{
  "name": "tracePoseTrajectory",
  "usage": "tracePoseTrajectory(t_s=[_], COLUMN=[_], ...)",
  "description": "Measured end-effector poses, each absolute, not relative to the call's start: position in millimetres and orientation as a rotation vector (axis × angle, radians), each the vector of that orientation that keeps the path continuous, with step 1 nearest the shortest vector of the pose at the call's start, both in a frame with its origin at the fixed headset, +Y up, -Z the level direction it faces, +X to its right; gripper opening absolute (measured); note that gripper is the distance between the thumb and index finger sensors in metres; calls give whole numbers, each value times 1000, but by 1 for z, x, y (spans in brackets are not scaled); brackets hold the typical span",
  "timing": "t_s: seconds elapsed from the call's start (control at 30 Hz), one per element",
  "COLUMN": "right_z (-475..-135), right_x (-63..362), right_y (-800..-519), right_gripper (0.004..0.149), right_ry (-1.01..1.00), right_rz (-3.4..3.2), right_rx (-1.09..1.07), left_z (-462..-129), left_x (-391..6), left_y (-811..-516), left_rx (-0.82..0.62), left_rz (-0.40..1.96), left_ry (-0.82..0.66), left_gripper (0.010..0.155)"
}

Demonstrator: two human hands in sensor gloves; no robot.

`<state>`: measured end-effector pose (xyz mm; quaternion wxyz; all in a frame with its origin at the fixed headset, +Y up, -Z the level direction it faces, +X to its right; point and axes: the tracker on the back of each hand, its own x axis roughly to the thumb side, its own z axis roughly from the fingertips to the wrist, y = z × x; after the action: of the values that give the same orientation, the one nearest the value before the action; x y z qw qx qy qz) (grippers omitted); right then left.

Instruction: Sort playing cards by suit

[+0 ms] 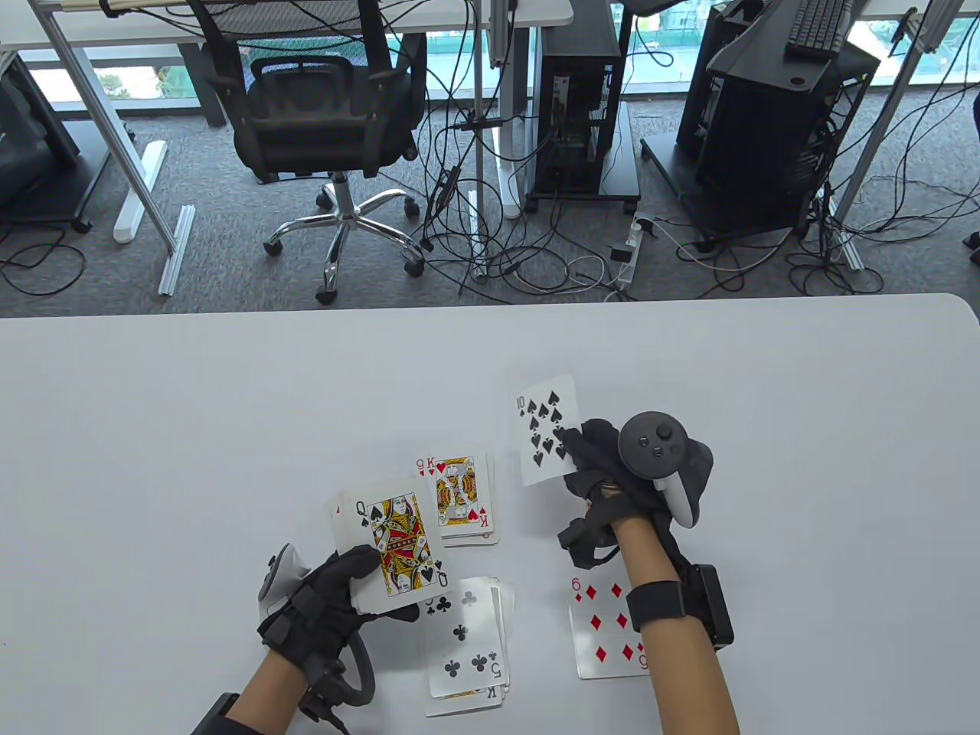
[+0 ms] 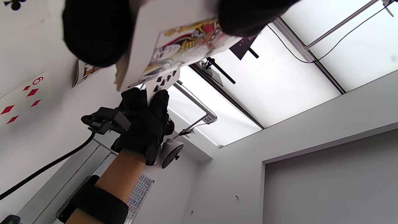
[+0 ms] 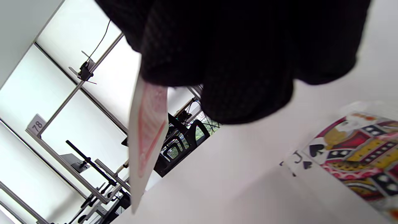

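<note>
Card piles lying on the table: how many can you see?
3: a hearts pile topped by a king, a clubs pile in front of it, and a diamonds card beside the right forearm. A jack of spades elsewhere may be a fourth.

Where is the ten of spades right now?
In the table view the ten of spades is held up by the right hand, right of the king of hearts pile and beyond the six of diamonds.

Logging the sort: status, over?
Left hand grips deck, queen of spades on top. Right hand pinches ten of spades, lifted. Nothing blocking.
</note>
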<state>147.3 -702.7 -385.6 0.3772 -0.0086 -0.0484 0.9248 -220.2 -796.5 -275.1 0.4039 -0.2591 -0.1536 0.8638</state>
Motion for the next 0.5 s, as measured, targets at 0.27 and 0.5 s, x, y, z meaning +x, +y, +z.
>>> tracePoseTrajectory(t_s=[0.27,0.5], right_z=[-391,-393], right_x=[159,150], right_y=[-744,-764], right_gripper=[46,53], right_ry=[80,230], right_rz=[2873,3212], right_rx=[-263,-295], left_z=[-275,-276], left_x=[-221,-221], left_y=[-797,-797], left_rx=[-654,-649], left_rz=[2179,2177], left_ry=[-384,-377], left_gripper=[57,57])
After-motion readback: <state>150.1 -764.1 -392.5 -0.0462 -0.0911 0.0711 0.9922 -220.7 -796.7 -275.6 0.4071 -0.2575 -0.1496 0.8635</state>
